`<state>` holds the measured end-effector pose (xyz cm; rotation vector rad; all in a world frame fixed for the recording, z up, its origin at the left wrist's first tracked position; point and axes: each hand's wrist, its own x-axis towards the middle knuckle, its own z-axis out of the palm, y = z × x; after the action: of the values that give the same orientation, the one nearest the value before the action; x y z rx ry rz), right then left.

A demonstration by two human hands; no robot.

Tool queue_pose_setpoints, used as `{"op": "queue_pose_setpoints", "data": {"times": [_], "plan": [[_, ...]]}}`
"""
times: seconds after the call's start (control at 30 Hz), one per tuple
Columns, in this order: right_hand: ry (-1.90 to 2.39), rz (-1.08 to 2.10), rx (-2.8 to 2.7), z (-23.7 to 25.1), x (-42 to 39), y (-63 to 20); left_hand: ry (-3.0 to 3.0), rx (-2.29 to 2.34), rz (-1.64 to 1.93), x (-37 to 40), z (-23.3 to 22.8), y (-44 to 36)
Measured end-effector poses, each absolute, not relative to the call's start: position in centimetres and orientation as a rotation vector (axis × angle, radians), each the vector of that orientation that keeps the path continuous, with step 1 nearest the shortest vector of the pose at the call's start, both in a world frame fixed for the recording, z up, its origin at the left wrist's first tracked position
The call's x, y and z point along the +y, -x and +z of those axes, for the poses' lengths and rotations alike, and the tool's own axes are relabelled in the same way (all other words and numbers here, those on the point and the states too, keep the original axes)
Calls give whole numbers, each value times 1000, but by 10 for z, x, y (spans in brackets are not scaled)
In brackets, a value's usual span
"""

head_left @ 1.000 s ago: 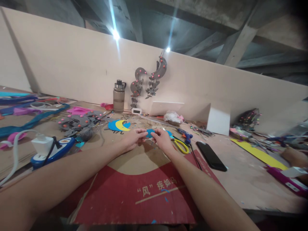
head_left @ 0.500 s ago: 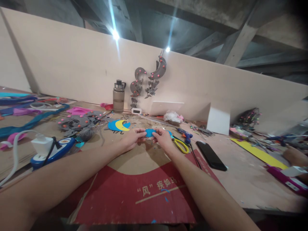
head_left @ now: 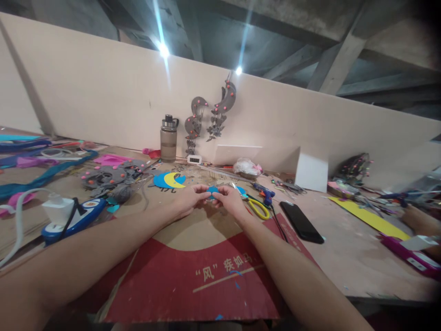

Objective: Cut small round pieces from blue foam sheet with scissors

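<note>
the blue piece [head_left: 212, 191] is mostly hidden between the fingertips; its shape cannot be told. a co-worker's forearm [head_left: 422, 222] is cut off at the right edge.

We can read white characters "风" and 疾如 printed on the red cardboard sheet [head_left: 193, 285] under our forearms; further characters there are too blurred for us.

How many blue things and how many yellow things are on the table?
Blue: 4 - blue piece in the left hand and right hand, moon cutout's backing, glue gun, power strip.
Yellow: 3 - crescent, scissors, paper strip.
Total: 7
</note>
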<state>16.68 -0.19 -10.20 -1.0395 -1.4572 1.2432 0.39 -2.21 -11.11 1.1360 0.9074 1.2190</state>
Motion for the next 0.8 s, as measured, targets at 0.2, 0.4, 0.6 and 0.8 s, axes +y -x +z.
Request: {"op": "queue_pose_setpoints", "data": {"times": [0.2,0.4,0.6,0.8], "plan": [[990,1274,-1385,-100,-3,-166,-1098,903,1243,-24,-106,-3],[959,1265,-1384,-100,-4,-166,-1070,900,1285,-24,-106,-4],[1008,1198,-1455,-99,-3,-170,-1106,824,1234,-22,-109,-4],[1037,1154,-1458,-98,-2,-172,-1091,752,1212,-21,-108,-4]]}}
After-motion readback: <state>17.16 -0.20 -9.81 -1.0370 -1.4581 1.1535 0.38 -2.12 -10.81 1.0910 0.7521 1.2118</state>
